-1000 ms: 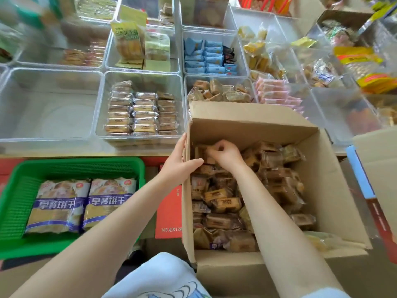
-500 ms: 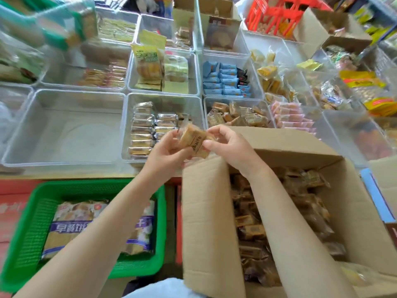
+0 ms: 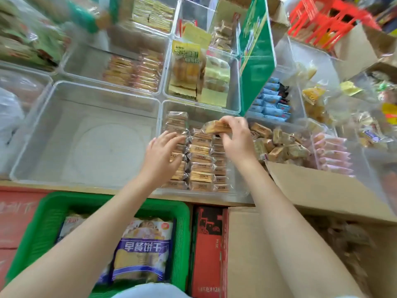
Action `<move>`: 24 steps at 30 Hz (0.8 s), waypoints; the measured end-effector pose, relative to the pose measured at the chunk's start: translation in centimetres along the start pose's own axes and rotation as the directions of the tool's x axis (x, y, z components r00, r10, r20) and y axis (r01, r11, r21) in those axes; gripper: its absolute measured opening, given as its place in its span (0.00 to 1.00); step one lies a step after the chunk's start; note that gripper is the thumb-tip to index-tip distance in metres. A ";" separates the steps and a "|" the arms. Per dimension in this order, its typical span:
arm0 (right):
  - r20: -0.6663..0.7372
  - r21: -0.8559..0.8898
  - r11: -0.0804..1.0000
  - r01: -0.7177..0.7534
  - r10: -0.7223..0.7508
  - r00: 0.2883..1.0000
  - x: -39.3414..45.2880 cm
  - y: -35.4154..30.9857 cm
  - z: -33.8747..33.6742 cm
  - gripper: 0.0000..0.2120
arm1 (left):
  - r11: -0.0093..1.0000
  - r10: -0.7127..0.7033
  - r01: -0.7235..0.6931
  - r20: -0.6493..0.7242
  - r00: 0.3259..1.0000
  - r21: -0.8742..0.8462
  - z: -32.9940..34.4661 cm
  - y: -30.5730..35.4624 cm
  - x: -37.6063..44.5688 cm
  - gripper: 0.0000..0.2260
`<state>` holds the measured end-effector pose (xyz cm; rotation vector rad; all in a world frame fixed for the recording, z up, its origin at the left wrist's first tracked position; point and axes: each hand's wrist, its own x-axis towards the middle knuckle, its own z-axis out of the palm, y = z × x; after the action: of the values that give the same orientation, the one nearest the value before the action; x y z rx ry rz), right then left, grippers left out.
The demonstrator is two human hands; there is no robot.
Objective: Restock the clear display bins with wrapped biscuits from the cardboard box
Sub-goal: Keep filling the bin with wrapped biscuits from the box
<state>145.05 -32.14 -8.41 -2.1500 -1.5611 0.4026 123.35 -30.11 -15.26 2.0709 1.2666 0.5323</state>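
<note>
My right hand [image 3: 237, 139] pinches a wrapped biscuit [image 3: 218, 127] above the clear display bin [image 3: 194, 108] at frame centre; my left hand [image 3: 164, 150], fingers relaxed, rests on the stacked rows [image 3: 199, 166]. Dropped carelessly, it could land crooked and topple those rows.

The bin [image 3: 163, 108] under both hands has bare floor only at its far end, beyond the biscuit rows [image 3: 200, 160]; the nearer part is packed. The big bin [image 3: 32, 134] to its left lies open from above. A tilted green box [image 3: 256, 54] overhangs the far right corner, and the cardboard box [image 3: 311, 190] flap crowds the right side
</note>
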 end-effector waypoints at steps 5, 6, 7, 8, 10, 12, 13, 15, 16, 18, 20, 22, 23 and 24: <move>0.032 -0.111 0.990 -0.091 0.095 0.995 5.9 1.0 4.7 0.17 | 0.952 -0.091 0.041 0.152 0.984 0.304 2.2 -3.8 1.5 0.28; 0.036 -0.126 0.986 -0.105 0.111 0.993 6.8 1.3 5.7 0.16 | 0.937 -0.071 0.013 0.154 0.985 0.348 2.6 -4.4 1.5 0.28; 0.049 -0.147 0.982 -0.117 0.126 0.991 7.5 1.5 6.5 0.16 | 0.933 -0.055 -0.003 0.150 0.987 0.360 2.9 -4.7 1.5 0.27; 0.078 -0.182 0.975 -0.124 0.140 0.987 8.0 1.7 7.3 0.16 | 0.937 -0.045 -0.009 0.146 0.988 0.350 3.0 -4.9 1.5 0.27; 0.175 -0.270 0.957 -0.111 0.162 0.971 8.6 2.1 8.4 0.16 | 0.946 -0.029 -0.013 0.123 0.992 0.324 3.3 -5.2 1.6 0.26; 0.245 -0.309 0.947 -0.087 0.168 0.955 8.9 2.7 9.1 0.16 | 0.949 -0.022 -0.010 0.098 0.995 0.315 3.5 -5.5 1.9 0.25; 0.259 -0.308 0.947 -0.087 0.172 0.951 9.0 2.9 9.4 0.16 | 0.949 -0.020 -0.009 0.089 0.996 0.315 3.6 -5.7 2.1 0.25; 0.275 -0.283 0.953 -0.111 0.192 0.942 9.0 3.2 9.7 0.16 | 0.948 -0.018 -0.008 0.078 0.997 0.319 3.7 -5.9 2.3 0.26; 0.281 -0.267 0.955 -0.126 0.202 0.938 9.0 3.1 9.9 0.17 | 0.947 -0.018 -0.009 0.079 0.997 0.321 3.7 -6.0 2.4 0.27; 0.292 -0.237 0.962 -0.132 0.200 0.935 8.8 2.7 10.0 0.18 | 0.945 -0.019 -0.010 0.086 0.996 0.327 3.7 -6.0 2.6 0.27; 0.305 -0.192 0.976 -0.105 0.161 0.938 8.5 2.4 10.1 0.19 | 0.942 -0.030 -0.004 0.095 0.995 0.334 3.7 -5.9 2.6 0.26; 0.326 -0.161 0.984 -0.078 0.128 0.937 8.0 2.4 10.2 0.21 | 0.940 -0.042 0.002 0.109 0.993 0.341 3.6 -5.7 2.6 0.26; 0.349 -0.162 0.984 -0.075 0.128 0.929 7.7 2.5 10.3 0.22 | 0.938 -0.045 0.002 0.116 0.992 0.348 3.6 -5.6 2.6 0.26; 0.380 -0.175 0.982 -0.076 0.139 0.915 7.3 2.5 10.4 0.24 | 0.935 -0.046 -0.001 0.124 0.991 0.353 3.5 -5.5 2.6 0.26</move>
<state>144.44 -23.90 -18.43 -2.3930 -1.7345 0.8147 123.25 -27.03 -21.58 2.3363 1.3852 0.1592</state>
